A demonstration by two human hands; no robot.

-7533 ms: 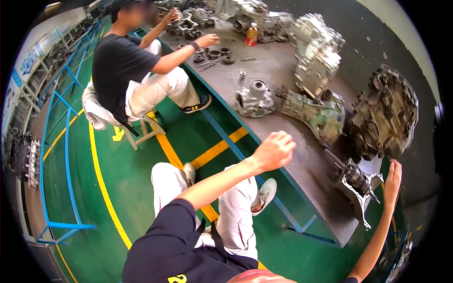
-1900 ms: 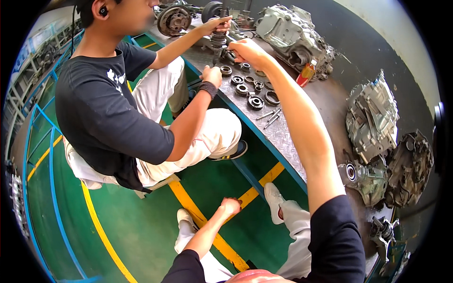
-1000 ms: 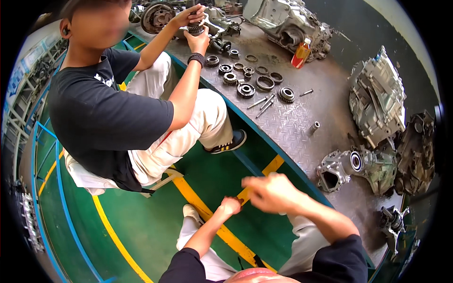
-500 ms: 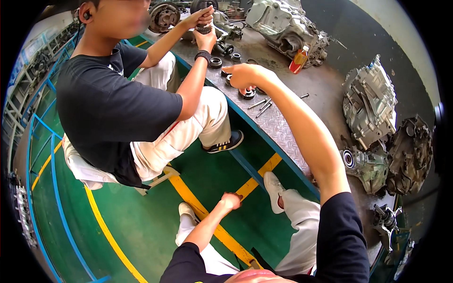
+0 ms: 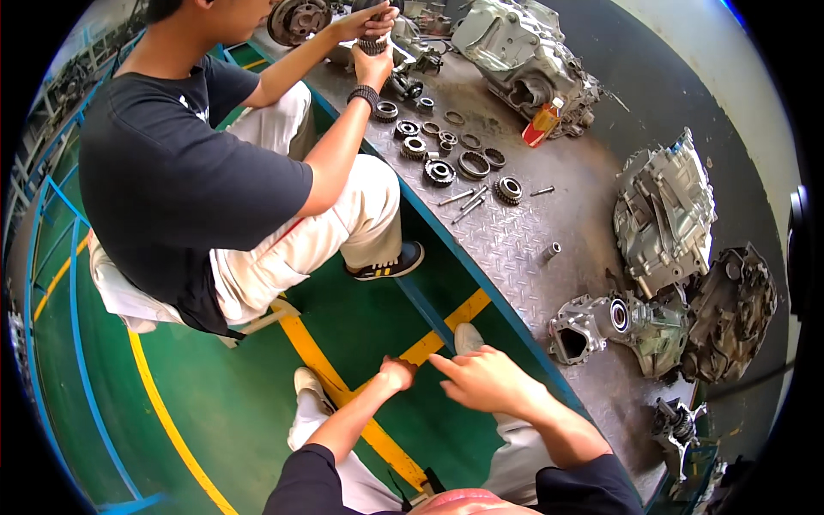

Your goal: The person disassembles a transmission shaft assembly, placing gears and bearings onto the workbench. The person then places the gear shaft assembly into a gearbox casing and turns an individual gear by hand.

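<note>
My left hand is closed above my lap, over the green floor; its palm side is hidden, so any held thing cannot be made out. Close to its right, my right hand has the index finger stretched forward and the others bent, with nothing visible in it. Both hands are off the bench. On the metal bench beyond them lie several gears, among them a dark gear and another toothed gear, plus rings such as a synchronizer ring. Several bolts lie beside them.
A seated co-worker at the left grips a geared shaft with both hands. Transmission housings stand along the bench's right side, with a larger casing at the back. A red-and-yellow bottle stands beside it.
My right hand has drawn back from the gears to beside my left hand, uncovering the parts on the bench. The view has shifted slightly. The co-worker still holds the shaft.
</note>
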